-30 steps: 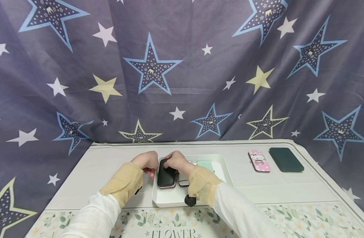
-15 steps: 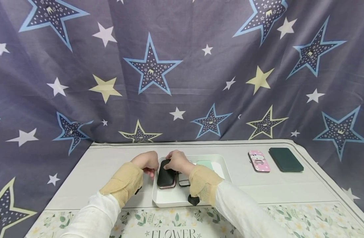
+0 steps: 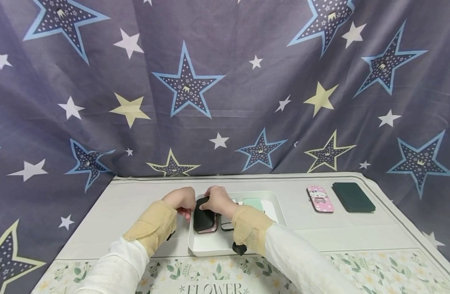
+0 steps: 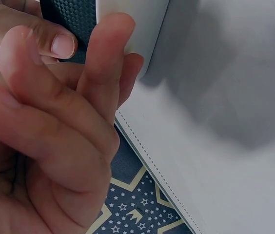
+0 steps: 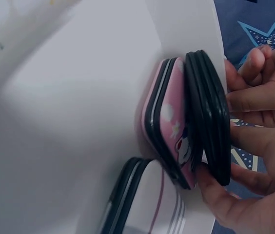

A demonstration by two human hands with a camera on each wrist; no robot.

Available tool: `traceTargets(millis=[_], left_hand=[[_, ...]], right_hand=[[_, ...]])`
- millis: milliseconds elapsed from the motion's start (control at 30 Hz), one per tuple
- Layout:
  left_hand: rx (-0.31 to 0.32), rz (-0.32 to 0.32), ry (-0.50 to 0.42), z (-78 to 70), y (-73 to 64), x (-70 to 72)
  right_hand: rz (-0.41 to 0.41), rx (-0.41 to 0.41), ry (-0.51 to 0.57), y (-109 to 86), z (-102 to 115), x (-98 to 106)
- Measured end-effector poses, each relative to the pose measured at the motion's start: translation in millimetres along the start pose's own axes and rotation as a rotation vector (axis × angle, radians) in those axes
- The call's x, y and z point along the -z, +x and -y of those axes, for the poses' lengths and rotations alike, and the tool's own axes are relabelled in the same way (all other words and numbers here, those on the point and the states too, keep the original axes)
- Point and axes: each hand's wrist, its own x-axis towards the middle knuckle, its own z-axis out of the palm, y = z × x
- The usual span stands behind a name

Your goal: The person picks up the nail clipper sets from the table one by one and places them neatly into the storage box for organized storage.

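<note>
In the head view, my right hand [image 3: 219,200] pinches a black textured case [image 3: 204,220] at its far end, over the left side of a white tray [image 3: 206,245]. Under it shows a pink patterned case [image 3: 209,230]; the right wrist view has the black case [image 5: 208,112] tilted against the pink case [image 5: 169,117], a narrow gap between them. My left hand [image 3: 181,199] grips the tray's left rim, some fingers outside the wall, its other fingers loosely bent. A white striped case [image 3: 226,222] lies beside the pink one, partly hidden by my right hand.
A mint green case [image 3: 253,203] lies in the tray's far right part. On the table to the right are another pink case [image 3: 320,199] and a larger dark green case [image 3: 353,197]. A star-printed curtain [image 3: 225,102] hangs behind the table.
The black case has shifted slightly left and tilted, so more of the pink case shows along its right and near edges. The left hand has stayed at the tray rim.
</note>
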Motion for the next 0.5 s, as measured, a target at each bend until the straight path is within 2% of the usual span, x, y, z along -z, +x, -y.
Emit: traceTargets(millis=[267, 500], left_hand=[[0.010, 0.001, 0.004, -2.1, -0.3, -0.7], [0.016, -0.003, 0.018, -2.2, 1.4, -2.6]], right_hand=[[-0.040, 0.020, -0.098, 0.8, -3.4, -0.4], [-0.014, 0.026, -0.204, 1.9, -5.4, -1.3]])
